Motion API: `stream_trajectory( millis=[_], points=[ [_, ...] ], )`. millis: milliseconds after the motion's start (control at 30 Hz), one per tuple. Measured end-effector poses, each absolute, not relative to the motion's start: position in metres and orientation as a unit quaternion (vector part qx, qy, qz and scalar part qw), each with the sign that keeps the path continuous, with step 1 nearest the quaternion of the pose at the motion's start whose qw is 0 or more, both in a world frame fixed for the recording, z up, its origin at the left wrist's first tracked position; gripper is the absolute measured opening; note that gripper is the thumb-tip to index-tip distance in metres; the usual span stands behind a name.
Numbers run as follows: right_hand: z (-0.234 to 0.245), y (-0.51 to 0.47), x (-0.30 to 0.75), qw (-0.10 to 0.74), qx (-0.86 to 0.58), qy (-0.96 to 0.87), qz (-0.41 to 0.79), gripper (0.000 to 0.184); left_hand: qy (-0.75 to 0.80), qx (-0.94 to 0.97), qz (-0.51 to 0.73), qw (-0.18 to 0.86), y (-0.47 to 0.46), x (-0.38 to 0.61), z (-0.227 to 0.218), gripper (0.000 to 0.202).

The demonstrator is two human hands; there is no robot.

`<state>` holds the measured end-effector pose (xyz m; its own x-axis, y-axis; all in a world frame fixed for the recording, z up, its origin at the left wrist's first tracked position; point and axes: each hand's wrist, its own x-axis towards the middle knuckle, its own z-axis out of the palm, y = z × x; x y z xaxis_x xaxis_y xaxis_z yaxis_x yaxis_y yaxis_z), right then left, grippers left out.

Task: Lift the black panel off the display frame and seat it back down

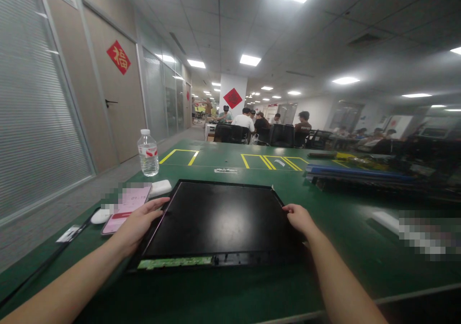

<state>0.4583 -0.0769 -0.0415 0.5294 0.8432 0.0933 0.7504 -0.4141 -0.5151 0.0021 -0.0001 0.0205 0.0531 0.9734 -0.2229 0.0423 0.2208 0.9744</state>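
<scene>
In front of me is a flat black display panel (219, 218) in a thin dark frame. A narrow green circuit board (175, 262) shows along its near left edge. My left hand (139, 223) grips the left side of the panel, with thumb and fingers at the frame's edge. At the far part of the right side, my right hand (298, 217) pinches the frame between thumb and curled fingers. The panel's underside is hidden, so I cannot tell whether it rests fully on the green table (248, 295).
Left of the panel lie a pink-screened phone (127, 206), a white box-like item (160, 188) and a black cable (46, 265); a water bottle (148, 153) stands behind. Blue-edged flat parts (360, 173) are stacked at right. Yellow tape (268, 162) marks the far table. People sit beyond.
</scene>
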Motion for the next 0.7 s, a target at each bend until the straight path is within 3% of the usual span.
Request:
stream_trajectory(
  millis=[167,367,567,700],
  points=[
    [-0.041,-0.076,0.456,0.259,-0.837,-0.474,0.09,0.042,0.536,0.413,0.412,0.611,0.009,-0.001,0.012,0.056],
    [-0.04,-0.076,0.454,0.259,-0.831,-0.483,0.098,0.046,0.508,0.438,0.397,0.626,0.007,-0.002,0.004,0.076],
    [-0.039,-0.076,0.453,0.265,-0.832,-0.477,0.101,0.046,0.489,0.463,0.351,0.651,0.004,-0.005,0.003,0.053],
    [-0.039,-0.076,0.452,0.269,-0.83,-0.479,0.096,0.045,0.5,0.459,0.336,0.653,0.0,-0.004,0.013,0.05]
  ],
)
